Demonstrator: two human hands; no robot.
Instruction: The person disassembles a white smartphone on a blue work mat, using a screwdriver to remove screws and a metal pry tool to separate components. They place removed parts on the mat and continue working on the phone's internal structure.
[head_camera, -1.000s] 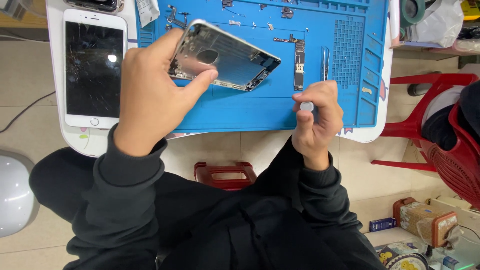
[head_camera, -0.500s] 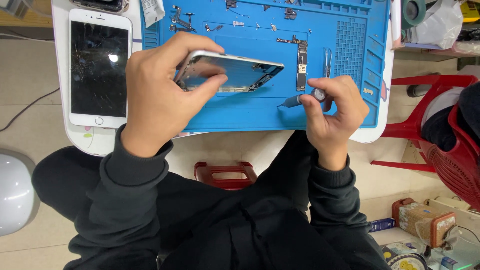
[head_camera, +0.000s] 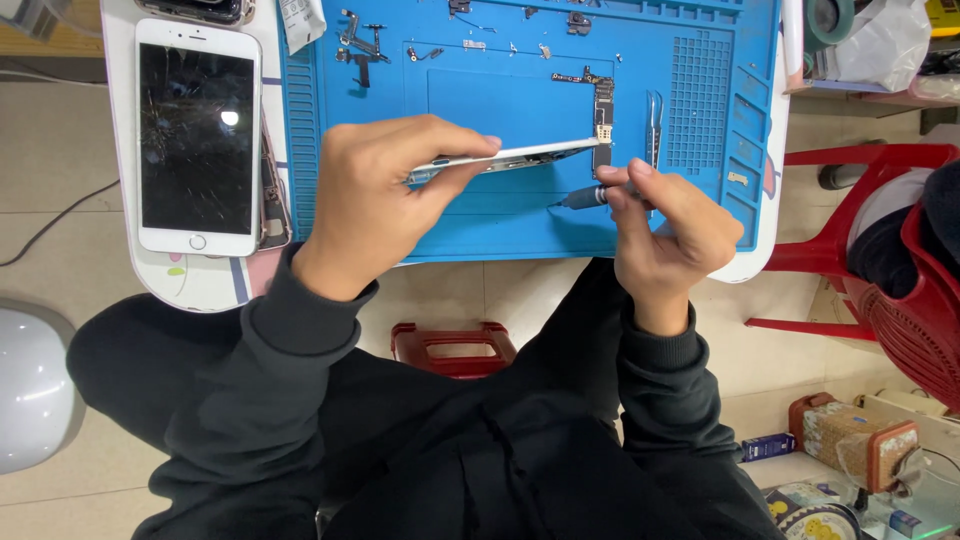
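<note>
Two hands are at work over the blue repair mat (head_camera: 520, 225). The left hand's (head_camera: 385, 200) fingers (head_camera: 455, 150) are pinched along the long edges of a thin silver phone housing (head_camera: 520, 157), which is turned nearly edge-on and held level above the middle of the mat, its far end close to the loose circuit board (head_camera: 602, 110) lying near the mat's right side. The right hand (head_camera: 665, 235) has its fingertips (head_camera: 622, 182) closed narrowly round a small screwdriver (head_camera: 582, 197), the tip pointing left just under the housing's right end.

The housing looks light, stiff and smooth, probably slippery on its flat faces, and thin enough to bend or dent if squeezed mid-span; the side rails seem the safest place to grip it. The screwdriver is slim and would roll easily, so a grip near its collar suits it.

Further out, a white phone with a cracked screen (head_camera: 197, 140) lies on the table's left edge, tweezers (head_camera: 653, 125) rest beside the board, and small parts (head_camera: 360, 40) sit along the mat's far edge.
</note>
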